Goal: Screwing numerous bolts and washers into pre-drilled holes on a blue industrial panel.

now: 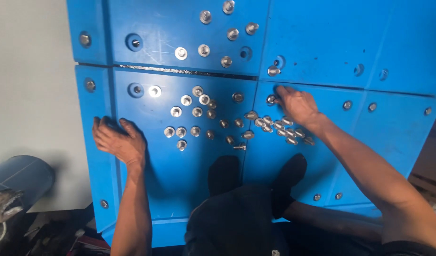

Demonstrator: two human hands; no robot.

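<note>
- Head view looks down on blue panels point(180, 166) laid edge to edge, with the person's knees and dark socks at the bottom middle.
- At the far left, a grey rolled sheet point(19, 182) lies on the floor beside the panels, well apart from the hands.
- The left hand point(119, 140) rests flat on the left part of the lower panel, fingers spread and pressed to the blue surface near the seam with the narrow edge strip; it holds nothing.
- Just right of that hand, a loose group of washers and bolts point(189, 116) lies scattered over the middle of the lower panel, near the hand but not touching it.
- Above them, across a rough seam, more bolts point(218, 38) stand on the upper panel, some beside round recessed holes.
- Two dark socks point(256, 173) rest on the lower panel below the scattered hardware.
- Right of the middle seam, a tight cluster of bolts point(279, 128) lies just under the right hand.
- The right hand point(296, 104) reaches onto the right panel, fingers curled down, with the fingertips point(280, 90) touching a single bolt point(271, 99) at the upper left of the cluster; whether it is pinched cannot be told.
- Farther right, a few fixed bolt heads point(360, 106) sit flush in the panel, well apart from the hand.
</note>
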